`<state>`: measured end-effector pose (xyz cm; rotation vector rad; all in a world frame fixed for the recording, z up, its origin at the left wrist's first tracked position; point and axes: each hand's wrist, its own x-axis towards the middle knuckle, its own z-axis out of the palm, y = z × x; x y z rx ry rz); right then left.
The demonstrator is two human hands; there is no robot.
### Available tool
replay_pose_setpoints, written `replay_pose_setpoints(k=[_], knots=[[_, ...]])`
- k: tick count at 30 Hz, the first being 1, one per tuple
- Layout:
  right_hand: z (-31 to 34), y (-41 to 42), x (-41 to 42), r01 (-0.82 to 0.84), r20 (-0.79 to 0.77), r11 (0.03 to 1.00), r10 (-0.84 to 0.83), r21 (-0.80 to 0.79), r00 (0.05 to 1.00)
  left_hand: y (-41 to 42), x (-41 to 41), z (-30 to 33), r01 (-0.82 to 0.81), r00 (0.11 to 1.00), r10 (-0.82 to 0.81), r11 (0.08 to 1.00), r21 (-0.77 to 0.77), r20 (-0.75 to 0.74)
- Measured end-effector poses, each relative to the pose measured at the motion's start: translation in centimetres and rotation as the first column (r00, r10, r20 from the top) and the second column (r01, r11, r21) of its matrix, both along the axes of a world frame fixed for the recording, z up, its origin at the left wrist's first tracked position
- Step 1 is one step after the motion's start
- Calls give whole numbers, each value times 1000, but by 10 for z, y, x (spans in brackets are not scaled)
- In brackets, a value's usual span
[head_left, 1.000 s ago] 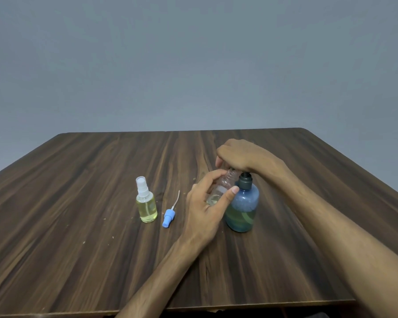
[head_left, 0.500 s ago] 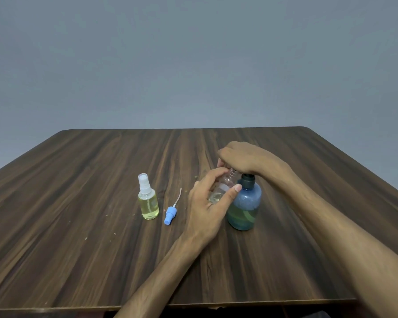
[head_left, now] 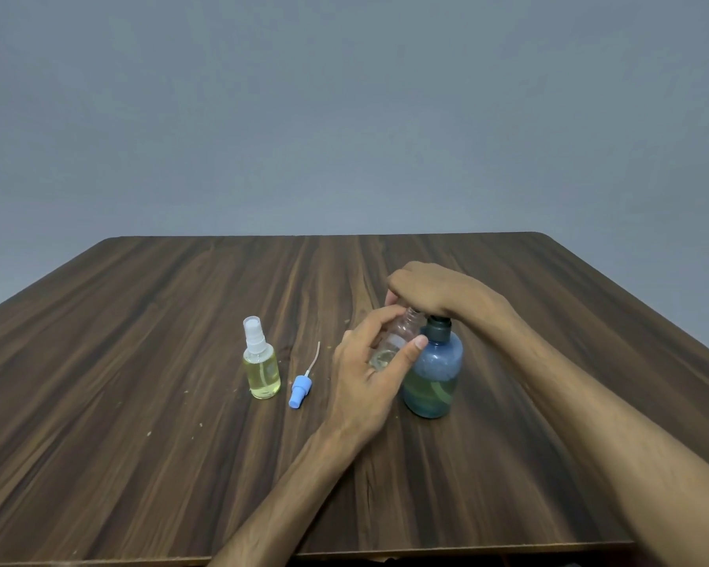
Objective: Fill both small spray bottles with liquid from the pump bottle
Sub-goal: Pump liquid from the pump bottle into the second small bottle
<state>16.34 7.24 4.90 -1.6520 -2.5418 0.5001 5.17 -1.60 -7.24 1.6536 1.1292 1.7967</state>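
A blue pump bottle [head_left: 434, 374] stands right of the table's middle, partly filled with greenish liquid. My right hand [head_left: 434, 290] lies over its pump head, fingers curled down around it, so the nozzle is hidden. My left hand [head_left: 369, 370] grips a small clear open spray bottle [head_left: 400, 333], tilted with its neck up under the right hand; a little pale liquid sits in its bottom. A second small spray bottle [head_left: 261, 366] with a white sprayer top and yellow liquid stands upright to the left. A loose blue sprayer cap [head_left: 301, 390] with its dip tube lies between them.
The dark wooden table [head_left: 140, 403] has its front edge close to me and rounded far corners. A plain grey wall rises behind it. A few small crumbs lie near the bottles.
Both hands and the bottles stay nearly where they were; the pump head under my right hand appears slightly lower than a second ago. The view shifted a little.
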Motion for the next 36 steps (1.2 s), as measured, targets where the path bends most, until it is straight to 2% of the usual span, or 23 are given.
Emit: replay_pose_setpoints(k=[4, 8, 10, 13, 17, 22, 26, 31, 34, 36], knots=[[8, -3, 0, 64, -74, 997, -60, 53, 995, 1, -1, -3, -3, 1000, 3, 1000, 10, -15], [-2, 3, -3, 95, -3, 995, -95, -16, 996, 1, -1, -1, 1, 1000, -1, 1000, -1, -12], [1, 0, -3, 70, 31, 997, -71, 15, 997, 0, 0, 0, -2, 1000, 2, 1000, 0, -11], [10, -8, 0, 56, -24, 996, -54, 71, 998, -1, -1, 0, 6, 1000, -6, 1000, 6, -7], [5, -9, -3, 50, 31, 999, -50, -2, 998, -1, -1, 1, 9, 1000, -9, 1000, 3, -4], [11, -10, 1, 84, -88, 996, -81, 35, 993, -1, -1, 0, 17, 1000, -17, 1000, -4, 7], [8, -14, -3, 64, -8, 998, -65, -18, 998, 0, -1, 0, 23, 1000, -23, 1000, -19, 10], [16, -17, 2, 77, -101, 997, -74, 26, 992, -1, -1, 0, 18, 1000, -18, 1000, -5, 3], [10, -15, -3, 49, -40, 999, -48, 2, 998, 0, -1, -1, 9, 1000, -9, 1000, -15, 0], [12, -15, -4, 74, -56, 997, -73, 15, 996, 1, -2, -2, 2, 1000, -2, 1000, -18, -9]])
